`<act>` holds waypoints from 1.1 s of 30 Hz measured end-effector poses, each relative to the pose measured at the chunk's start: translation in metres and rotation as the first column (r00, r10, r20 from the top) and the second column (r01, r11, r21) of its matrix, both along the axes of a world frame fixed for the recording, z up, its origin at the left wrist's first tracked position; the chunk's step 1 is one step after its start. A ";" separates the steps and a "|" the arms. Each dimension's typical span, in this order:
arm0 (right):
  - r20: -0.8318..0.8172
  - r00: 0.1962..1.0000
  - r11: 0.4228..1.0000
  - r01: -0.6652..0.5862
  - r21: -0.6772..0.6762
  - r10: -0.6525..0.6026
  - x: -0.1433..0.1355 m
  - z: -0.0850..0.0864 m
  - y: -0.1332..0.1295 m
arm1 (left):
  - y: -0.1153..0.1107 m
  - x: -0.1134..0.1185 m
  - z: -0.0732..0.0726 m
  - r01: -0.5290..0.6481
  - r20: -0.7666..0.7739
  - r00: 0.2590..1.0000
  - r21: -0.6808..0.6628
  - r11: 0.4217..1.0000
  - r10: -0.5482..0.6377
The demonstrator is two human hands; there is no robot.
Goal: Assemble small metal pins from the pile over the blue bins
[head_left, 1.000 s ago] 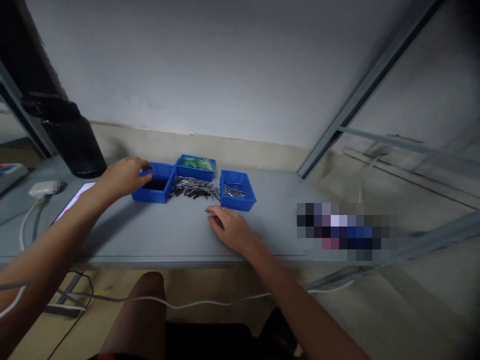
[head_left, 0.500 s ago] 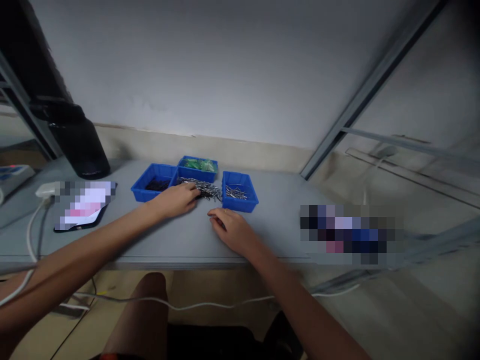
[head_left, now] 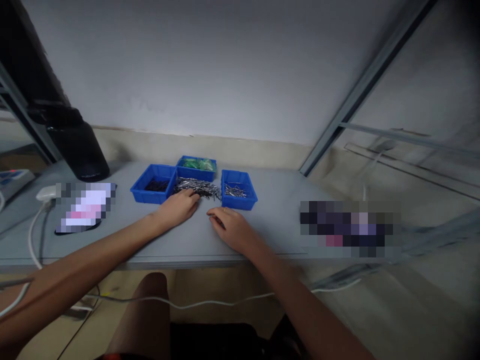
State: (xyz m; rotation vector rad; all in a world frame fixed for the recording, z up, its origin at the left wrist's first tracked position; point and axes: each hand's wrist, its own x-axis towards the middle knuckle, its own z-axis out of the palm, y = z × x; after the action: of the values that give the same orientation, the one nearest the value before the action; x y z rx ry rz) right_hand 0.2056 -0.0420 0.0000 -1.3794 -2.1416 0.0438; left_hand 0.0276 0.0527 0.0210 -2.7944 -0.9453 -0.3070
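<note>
A pile of thin metal pieces (head_left: 197,186) lies on the grey table between blue trays. My left hand (head_left: 180,206) rests at the pile's near edge, its fingers bent; what they hold, if anything, is too small to tell. Just right of it, my right hand (head_left: 229,225) lies curled on the tabletop, closed, its contents hidden. Beyond that hand stands a blue tray (head_left: 243,202) with some metal pieces inside. The left blue tray (head_left: 148,196) holds dark pieces. Behind the pile, another blue tray (head_left: 195,174) contains green and clear plastic.
A black bottle (head_left: 80,150) stands at the back left, with a phone (head_left: 88,202) and a white plug (head_left: 48,193) before it. Blurred-out items (head_left: 345,225) lie at the right. A white cable (head_left: 202,303) runs below the table edge (head_left: 225,260).
My left hand has drawn back slightly from the pile towards me. My right hand has hardly moved. The view has shifted a little.
</note>
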 end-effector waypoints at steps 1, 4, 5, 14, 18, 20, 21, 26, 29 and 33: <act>0.004 1.000 1.000 0.002 -0.004 -0.002 0.000 0.000 0.000 | 0.001 0.000 0.000 -0.002 0.016 1.000 0.001 1.000 0.002; 0.013 1.000 1.000 0.005 -0.009 -0.005 0.000 0.001 0.000 | 0.004 0.003 0.000 -0.017 0.065 0.998 -0.018 1.000 0.018; 0.014 1.000 1.000 0.003 -0.009 -0.003 0.000 0.001 0.000 | 0.005 0.004 0.000 -0.024 0.079 0.997 -0.029 0.999 0.026; 0.007 1.000 1.000 -0.001 -0.007 0.001 -0.001 0.002 -0.001 | 0.006 0.007 0.001 -0.090 0.106 0.990 -0.047 0.995 0.095; 0.005 1.000 1.000 0.000 -0.008 0.000 -0.001 0.003 -0.001 | 0.001 0.002 0.004 -0.077 0.119 0.989 -0.067 0.995 0.084; -0.009 1.000 1.000 0.000 -0.006 0.000 0.000 0.002 0.000 | -0.002 0.000 0.007 -0.073 0.135 0.988 -0.062 0.995 0.081; -0.018 1.000 1.000 0.000 -0.003 0.000 0.000 0.002 0.000 | -0.003 -0.001 0.008 -0.070 0.146 0.986 -0.053 0.996 0.077; -0.056 0.998 1.000 0.019 0.023 -0.018 0.000 -0.001 0.000 | -0.006 -0.002 0.012 -0.043 0.168 0.985 -0.020 0.999 0.045; -0.091 0.995 0.998 0.044 0.034 -0.041 0.000 -0.001 0.000 | -0.009 -0.001 0.014 -0.026 0.182 0.983 -0.019 0.999 0.029; -0.105 0.991 0.996 0.085 0.001 -0.084 0.001 0.000 0.002 | -0.012 -0.002 0.020 0.034 0.214 0.976 -0.041 0.999 -0.025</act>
State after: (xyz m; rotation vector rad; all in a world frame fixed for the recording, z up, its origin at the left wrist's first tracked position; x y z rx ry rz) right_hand 0.2061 -0.0405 0.0000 -1.4316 -1.9941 0.0757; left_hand 0.0258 0.0407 0.0408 -2.8611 -0.9658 -0.6086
